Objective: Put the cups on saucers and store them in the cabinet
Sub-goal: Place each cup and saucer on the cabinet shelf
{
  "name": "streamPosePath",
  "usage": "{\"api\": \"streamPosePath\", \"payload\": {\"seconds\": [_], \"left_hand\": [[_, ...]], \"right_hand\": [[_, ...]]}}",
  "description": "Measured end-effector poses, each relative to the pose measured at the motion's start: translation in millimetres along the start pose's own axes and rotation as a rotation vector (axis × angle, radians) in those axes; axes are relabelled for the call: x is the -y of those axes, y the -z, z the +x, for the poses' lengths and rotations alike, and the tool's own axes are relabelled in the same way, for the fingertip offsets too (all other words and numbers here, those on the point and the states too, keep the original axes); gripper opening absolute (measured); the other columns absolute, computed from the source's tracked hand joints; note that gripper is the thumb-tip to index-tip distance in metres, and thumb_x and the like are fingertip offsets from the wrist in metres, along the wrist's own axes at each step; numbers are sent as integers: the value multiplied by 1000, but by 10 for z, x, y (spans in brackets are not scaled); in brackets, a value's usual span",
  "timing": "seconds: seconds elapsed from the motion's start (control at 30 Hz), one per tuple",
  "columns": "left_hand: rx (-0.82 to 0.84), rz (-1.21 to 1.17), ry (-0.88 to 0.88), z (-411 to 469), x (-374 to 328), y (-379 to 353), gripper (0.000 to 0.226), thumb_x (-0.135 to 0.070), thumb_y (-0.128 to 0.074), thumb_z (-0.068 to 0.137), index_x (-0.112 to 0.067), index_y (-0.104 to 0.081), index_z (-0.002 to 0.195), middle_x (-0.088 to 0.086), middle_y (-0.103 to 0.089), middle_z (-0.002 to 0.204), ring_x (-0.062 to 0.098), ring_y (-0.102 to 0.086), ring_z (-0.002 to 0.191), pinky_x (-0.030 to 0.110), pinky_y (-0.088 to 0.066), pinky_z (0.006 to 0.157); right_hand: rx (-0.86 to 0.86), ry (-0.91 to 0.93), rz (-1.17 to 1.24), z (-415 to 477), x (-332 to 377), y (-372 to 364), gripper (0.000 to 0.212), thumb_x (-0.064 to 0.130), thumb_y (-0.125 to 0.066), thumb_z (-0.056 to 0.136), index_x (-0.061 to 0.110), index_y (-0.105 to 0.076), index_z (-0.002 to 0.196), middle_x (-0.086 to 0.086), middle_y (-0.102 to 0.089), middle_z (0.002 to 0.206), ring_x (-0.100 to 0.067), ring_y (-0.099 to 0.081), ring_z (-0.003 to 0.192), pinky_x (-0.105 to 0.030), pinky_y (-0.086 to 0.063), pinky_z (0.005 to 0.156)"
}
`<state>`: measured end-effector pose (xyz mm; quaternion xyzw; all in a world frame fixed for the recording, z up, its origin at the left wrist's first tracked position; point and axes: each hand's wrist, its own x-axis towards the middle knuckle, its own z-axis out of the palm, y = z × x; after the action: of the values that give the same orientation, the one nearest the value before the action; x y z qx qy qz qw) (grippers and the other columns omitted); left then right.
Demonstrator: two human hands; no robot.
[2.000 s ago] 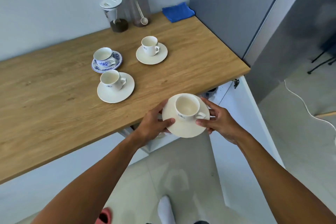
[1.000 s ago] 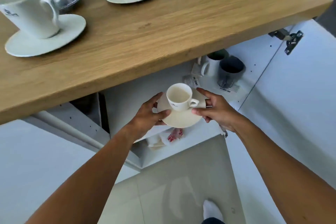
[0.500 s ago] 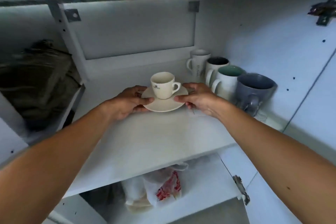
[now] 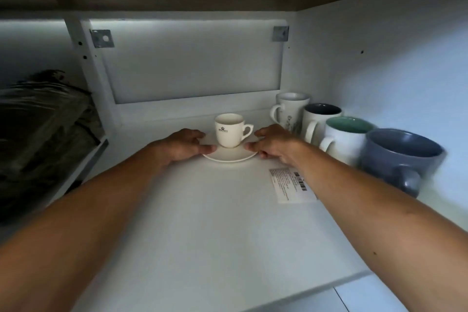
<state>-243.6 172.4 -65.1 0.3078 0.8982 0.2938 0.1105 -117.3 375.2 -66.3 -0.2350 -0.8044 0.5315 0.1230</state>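
A small white cup (image 4: 229,129) with a dark crest, its handle to the right, stands upright on a white saucer (image 4: 229,156). The saucer rests on the white cabinet shelf (image 4: 215,223), toward the back. My left hand (image 4: 181,145) grips the saucer's left rim with thumb on top. My right hand (image 4: 272,144) grips its right rim the same way. Both forearms reach deep into the cabinet.
Several mugs line the right wall: a white one (image 4: 291,109), a dark-lined one (image 4: 320,116), a teal-lined one (image 4: 345,138) and a blue one (image 4: 400,157). A barcode label (image 4: 291,185) lies on the shelf. Dark cloth (image 4: 43,119) fills the left compartment.
Both hands carried the cup and saucer from the counter edge down into the cabinet, further back, and the saucer now sits on the shelf. My head has moved closer in.
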Motion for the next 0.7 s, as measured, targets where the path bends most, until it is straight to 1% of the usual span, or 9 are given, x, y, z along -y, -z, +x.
{"api": "streamPosePath", "payload": {"seconds": [0.07, 0.13, 0.27, 0.37, 0.4, 0.47, 0.53, 0.6, 0.7], "left_hand": [[7, 67, 4, 94, 14, 5, 82, -66, -62, 80, -25, -39, 147, 1, -52, 137, 19, -48, 127, 28, -36, 103], [14, 134, 10, 175, 3, 16, 82, -67, -58, 82, -26, -36, 148, 1, -49, 142, 21, -45, 131, 31, -34, 108], [27, 213, 1, 309, -51, 8, 80, -67, -54, 85, -23, -34, 149, 2, -45, 147, 23, -41, 135, 33, -32, 111], [24, 235, -3, 395, -82, 12, 79, -66, -54, 86, -21, -36, 149, 3, -44, 149, 24, -41, 135, 34, -32, 112], [26, 234, -2, 424, -84, 14, 79, -65, -54, 86, -20, -36, 149, 3, -43, 149, 24, -41, 136, 34, -32, 112], [19, 225, -3, 467, -66, 8, 79, -65, -54, 86, -20, -37, 149, 3, -44, 149, 23, -41, 136, 33, -32, 112], [-8, 199, -4, 490, -39, -20, 76, -65, -55, 86, -22, -39, 147, 3, -47, 146, 23, -43, 134, 33, -34, 110], [-39, 155, -3, 496, -11, -55, 74, -65, -56, 85, -25, -42, 145, 2, -51, 142, 23, -46, 131, 31, -36, 107], [-61, 129, -6, 460, 17, -71, 75, -68, -51, 85, -24, -42, 146, 2, -53, 138, 22, -47, 129, 32, -37, 106]], "right_hand": [[1, 6, -60, 84, 39, -14, 73, 15, -82, 81, 5, -45, 144, -9, -67, 102, -10, -54, 53, -27, -57, 72], [-1, 9, -123, 168, 76, -9, 73, 16, -81, 81, 5, -45, 144, -10, -67, 103, -11, -57, 56, -35, -58, 87], [1, 0, -248, 324, 108, 27, 66, 25, -81, 82, 4, -52, 138, -12, -71, 106, -20, -64, 76, -44, -55, 95], [13, 4, -373, 404, 104, 66, 54, 33, -77, 85, 2, -60, 125, -12, -69, 90, -24, -60, 77, -42, -56, 93], [22, 15, -383, 427, 96, 77, 50, 33, -76, 86, 1, -61, 121, -12, -66, 90, -24, -59, 79, -39, -55, 87], [38, 36, -393, 475, 72, 93, 51, 32, -74, 86, -3, -62, 122, -14, -61, 94, -26, -56, 82, -34, -51, 68], [33, 50, -458, 488, 60, 96, 50, 34, -72, 87, -2, -63, 122, -13, -59, 95, -24, -54, 74, -28, -43, 58], [20, 54, -494, 493, 51, 90, 50, 36, -71, 88, 0, -64, 122, -15, -60, 98, -19, -51, 67, -28, -44, 59], [-22, 77, -527, 474, 42, 67, 50, 38, -66, 91, -1, -63, 122, -21, -66, 115, -25, -55, 82, -36, -50, 79]]}}
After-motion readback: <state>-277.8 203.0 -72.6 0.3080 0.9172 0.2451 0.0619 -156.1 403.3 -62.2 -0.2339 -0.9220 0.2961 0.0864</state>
